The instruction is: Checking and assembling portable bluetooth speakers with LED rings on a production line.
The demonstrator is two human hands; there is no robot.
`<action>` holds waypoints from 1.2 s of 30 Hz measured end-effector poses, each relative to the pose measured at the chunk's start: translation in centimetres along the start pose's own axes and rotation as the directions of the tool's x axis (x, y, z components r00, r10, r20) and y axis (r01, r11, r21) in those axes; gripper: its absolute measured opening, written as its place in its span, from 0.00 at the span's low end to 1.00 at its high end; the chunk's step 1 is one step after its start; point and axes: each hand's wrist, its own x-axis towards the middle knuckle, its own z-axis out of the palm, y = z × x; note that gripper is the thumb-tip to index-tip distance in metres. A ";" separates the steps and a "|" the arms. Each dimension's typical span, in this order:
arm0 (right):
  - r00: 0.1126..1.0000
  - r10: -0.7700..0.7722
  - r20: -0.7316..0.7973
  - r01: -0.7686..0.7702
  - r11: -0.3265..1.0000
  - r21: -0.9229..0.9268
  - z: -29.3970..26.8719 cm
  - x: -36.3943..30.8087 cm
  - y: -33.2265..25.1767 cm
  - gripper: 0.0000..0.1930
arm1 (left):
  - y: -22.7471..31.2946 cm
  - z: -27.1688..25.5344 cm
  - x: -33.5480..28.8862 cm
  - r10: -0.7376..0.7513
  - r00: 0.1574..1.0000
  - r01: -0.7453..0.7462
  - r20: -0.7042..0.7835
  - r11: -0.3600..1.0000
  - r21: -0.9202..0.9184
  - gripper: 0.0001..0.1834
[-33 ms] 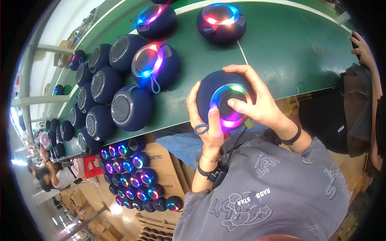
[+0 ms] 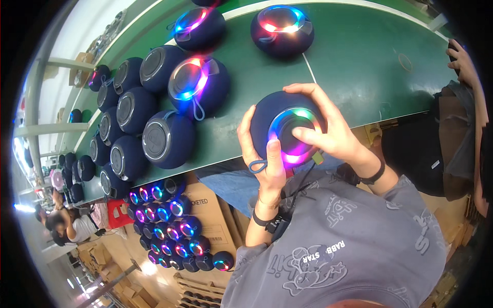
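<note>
Between both hands I hold a round dark blue speaker (image 2: 281,115), its top ring glowing in several colours. My left hand (image 2: 270,169) wraps its left side, with the thumb by the lit ring. A blue cord loop (image 2: 256,166) hangs beside that hand. My right hand (image 2: 336,131) grips the far right side, its thumb resting on the dark round top inside the ring. The speaker is held above the near edge of the green table (image 2: 354,82). The lower side of the speaker is hidden.
At left on the table stand several unlit speakers (image 2: 159,136) and a lit one (image 2: 197,84). Another lit speaker (image 2: 282,31) sits farther back. Lower left, rows of lit speakers rest by a cardboard box (image 2: 208,210). A co-worker's hand (image 2: 462,64) shows at far right.
</note>
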 end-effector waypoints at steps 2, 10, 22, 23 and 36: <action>0.966 0.201 0.162 -0.249 0.893 0.375 -0.8 0.1 -0.3 0.36 | 0.3 -0.1 0.0 0.012 1.000 -0.011 -0.020 0.999 0.050 0.36; 0.991 0.041 0.124 -0.062 0.983 0.172 -0.4 0.2 1.1 0.36 | 0.5 -0.2 0.4 -0.012 0.999 0.014 -0.040 0.999 0.049 0.32; 0.990 0.025 0.137 -0.047 0.987 0.155 -0.7 0.5 1.2 0.37 | 0.3 -0.3 0.0 -0.004 0.999 0.005 -0.033 0.999 0.041 0.33; 0.992 0.022 0.126 -0.042 0.987 0.158 -0.7 0.5 1.2 0.36 | 0.3 -0.3 -0.1 0.006 1.000 -0.005 -0.024 1.000 0.024 0.33; 0.964 0.113 0.241 -0.157 0.972 0.172 -0.2 1.1 0.1 0.39 | 1.8 -4.9 0.4 0.187 0.916 -0.286 0.355 0.925 0.251 0.79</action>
